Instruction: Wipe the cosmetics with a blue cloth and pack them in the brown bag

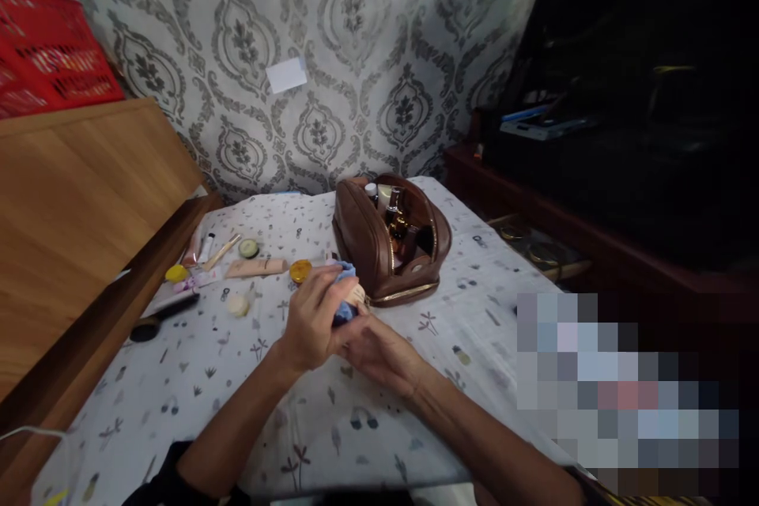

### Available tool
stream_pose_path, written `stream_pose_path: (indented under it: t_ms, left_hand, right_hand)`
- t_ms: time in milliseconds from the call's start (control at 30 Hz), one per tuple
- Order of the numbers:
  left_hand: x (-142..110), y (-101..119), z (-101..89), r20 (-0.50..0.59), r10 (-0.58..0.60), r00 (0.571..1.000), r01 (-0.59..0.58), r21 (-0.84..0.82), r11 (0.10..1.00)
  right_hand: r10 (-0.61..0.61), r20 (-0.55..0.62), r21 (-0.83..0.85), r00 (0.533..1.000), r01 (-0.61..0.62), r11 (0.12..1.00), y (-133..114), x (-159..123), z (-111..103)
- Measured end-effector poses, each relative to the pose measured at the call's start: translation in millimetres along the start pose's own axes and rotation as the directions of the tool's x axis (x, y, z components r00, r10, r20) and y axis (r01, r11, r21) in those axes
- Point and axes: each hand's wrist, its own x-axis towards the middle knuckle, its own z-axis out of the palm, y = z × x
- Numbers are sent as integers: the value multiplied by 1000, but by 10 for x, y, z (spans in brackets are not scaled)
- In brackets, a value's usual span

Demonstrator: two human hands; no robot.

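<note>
My left hand (pixel 313 318) is closed around a crumpled blue cloth (pixel 346 278), pressing it against a small pale cosmetic container (pixel 356 297). From below, my right hand (pixel 383 352) grips that container; fingers and cloth hide much of it, so its exact kind does not show. Just behind my hands sits a brown toiletry bag (pixel 371 253), unzipped, with several bottles and tubes inside. An amber round jar (pixel 300 271) lies left of my left hand. Further left are a beige tube (pixel 256 267), a small jar with a green lid (pixel 249 248) and a cream-coloured round jar (pixel 238 304).
A white patterned cloth (pixel 237 403) covers the table. At its left edge lie a black-handled brush (pixel 163 318), a yellow round item (pixel 176 273) and more tubes. A wooden panel (pixel 77 198) borders the left, with a red basket (pixel 53 55) above. Dark furniture stands right.
</note>
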Motion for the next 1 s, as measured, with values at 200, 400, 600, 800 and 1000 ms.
stream_pose_path:
  t_ms: [200,400,600,800,1000]
  left_hand:
    - [109,13,-30,-86,-31,996,28,-38,999]
    - [526,-24,-34,16,-282,959,280,-184,942]
    - [809,30,212,385,-14,923,35,-46,998]
    - [741,205,337,703,-44,710,-101,164,981]
    - [648,181,322,727,36,686,-247,186,951]
  right_hand:
    - [-24,1,48,1000,24,999,-4,-14,37]
    - [-255,-126,-220,959,224,949,-292,-254,179]
    - [-657,-198,-823,727,242,515,-1132,-685,187]
    - [-753,65,-980,655,-101,-172,-1790,-656,265]
    - [-570,189,-800,800,-211,-561,-2037,-401,248]
